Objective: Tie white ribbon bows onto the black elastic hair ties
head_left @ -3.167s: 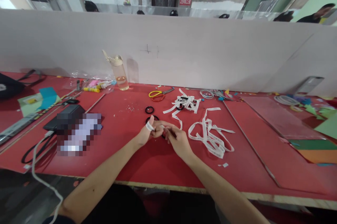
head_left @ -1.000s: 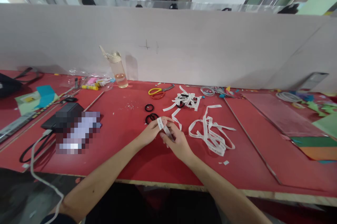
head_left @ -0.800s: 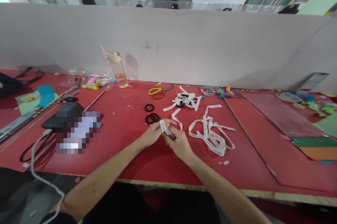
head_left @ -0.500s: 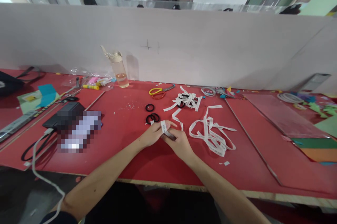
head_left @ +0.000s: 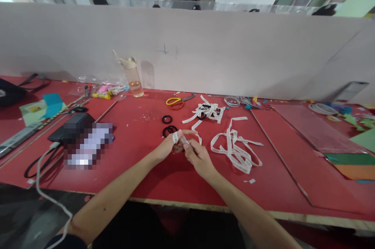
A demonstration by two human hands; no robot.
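Observation:
A strip of white printed ribbon (head_left: 175, 137) lies over the fingers of my left hand (head_left: 166, 148), which is closed on it. My right hand (head_left: 198, 156) pinches the ribbon's other stretch between thumb and fingers, close against the left. Whether anything else is inside the fingers is hidden. Just beyond my hands lie several black hair ties (head_left: 170, 130), with a single black ring (head_left: 166, 119) behind them. A pile of white ribbon pieces with black bands (head_left: 209, 111) sits farther back. Right of my hands spreads a loose tangle of printed ribbon (head_left: 234, 149).
Yellow-and-red-handled scissors (head_left: 175, 102) lie at the back. A water bottle (head_left: 134, 79) stands by the white partition (head_left: 187, 46). On the left are a black box (head_left: 76, 126), a blurred-out phone (head_left: 89, 145) and a white cable (head_left: 48, 192). Coloured sheets (head_left: 351, 165) lie right.
My right hand has turned, its thumb now on top pinching the ribbon. The ribbon over my left hand has shifted a little left and toward me.

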